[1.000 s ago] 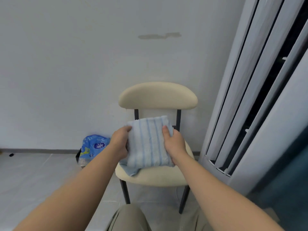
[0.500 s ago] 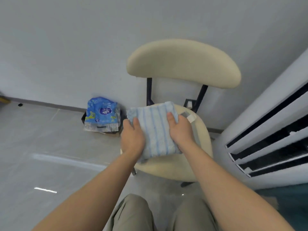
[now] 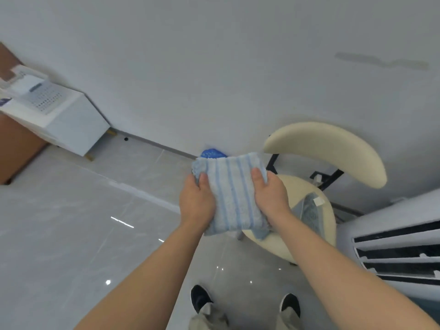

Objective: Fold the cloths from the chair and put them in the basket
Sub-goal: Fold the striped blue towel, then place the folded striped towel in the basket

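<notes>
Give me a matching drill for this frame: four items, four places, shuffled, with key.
Items
1. striped cloth
2. grey cloth
3. blue packet
4. white cabinet

Places
A. far left of the view
B. lying on the chair seat
C. gripped by left hand and right hand
D. mostly hidden behind the held cloth

Pairs: 1-C, 2-B, 3-D, 4-A
</notes>
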